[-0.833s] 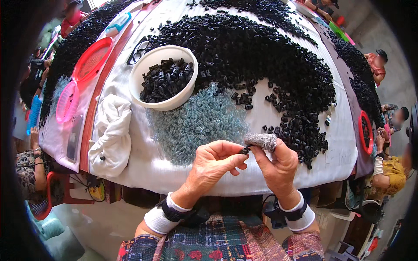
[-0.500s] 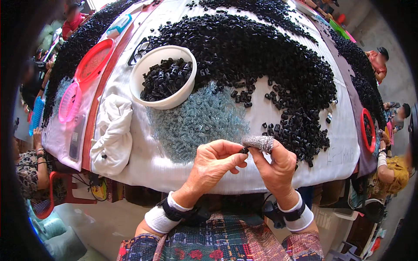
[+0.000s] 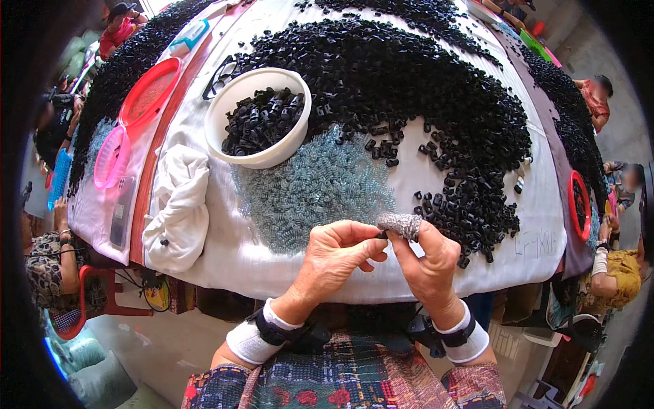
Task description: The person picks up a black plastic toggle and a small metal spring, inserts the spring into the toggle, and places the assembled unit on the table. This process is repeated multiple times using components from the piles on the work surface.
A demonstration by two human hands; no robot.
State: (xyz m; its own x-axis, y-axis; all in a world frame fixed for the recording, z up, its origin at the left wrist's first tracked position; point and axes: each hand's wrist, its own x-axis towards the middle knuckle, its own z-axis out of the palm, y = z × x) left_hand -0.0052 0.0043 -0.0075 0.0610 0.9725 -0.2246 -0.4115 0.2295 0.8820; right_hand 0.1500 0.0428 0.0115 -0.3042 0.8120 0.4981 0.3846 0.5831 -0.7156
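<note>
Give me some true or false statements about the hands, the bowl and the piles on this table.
1. The white bowl holds black parts. True.
2. Both hands pinch one small black part between them. True: the left hand and right hand meet at it.
3. The right forefinger is bare. False: a grey cover wraps it.
4. The pile of springs lies beyond the black heap. False: it lies nearer the person.
5. The white cloth lies right of the bowl. False: it lies to its lower left.

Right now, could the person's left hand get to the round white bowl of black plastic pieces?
Probably yes: the white bowl sits forward-left of the left hand, with only low pale-blue springs between; but its fingertips pinch a small piece.
</note>
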